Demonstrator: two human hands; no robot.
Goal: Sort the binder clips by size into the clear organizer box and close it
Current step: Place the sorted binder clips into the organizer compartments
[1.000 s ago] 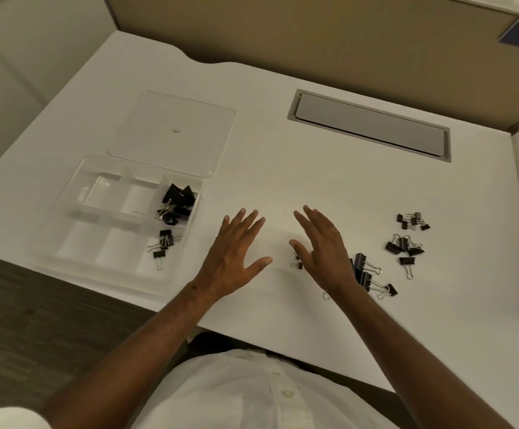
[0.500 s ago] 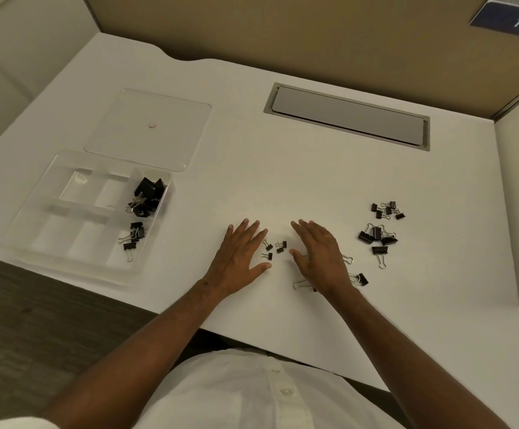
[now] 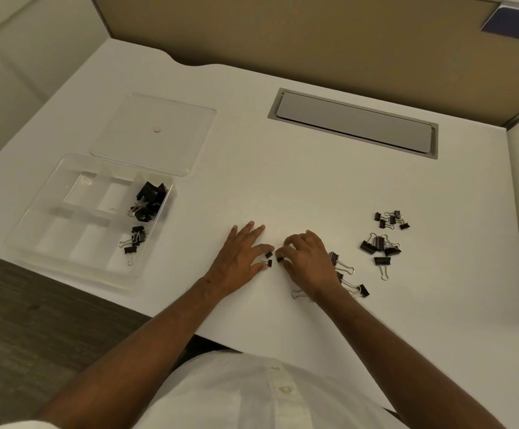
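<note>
Both hands closing on the tiny clips at mid-desk — small targets, easy to fumble.

Left hand (image 3: 240, 257) lies flat and low on the desk (image 3: 283, 187), fingers mostly straight and spread, index and thumb tips touching two tiny clips (image 3: 269, 259) without clearly pinching them; right hand (image 3: 306, 258) arches over, fingers curled, its fingertips (image 3: 283, 251) pinching another tiny clip (image 3: 280, 259). Risk, as I read it: clips this small could skid or flick away under a pressing finger, or end up in the wrong compartment. The right wrist also hovers over the medium clips (image 3: 348, 275) — it could scatter them. Organizer box (image 3: 47, 243) sits open at the left, clips in its two right-hand compartments, lid (image 3: 156, 131) lying just beyond it. More clips (image 3: 382, 246) wait further right.
</note>
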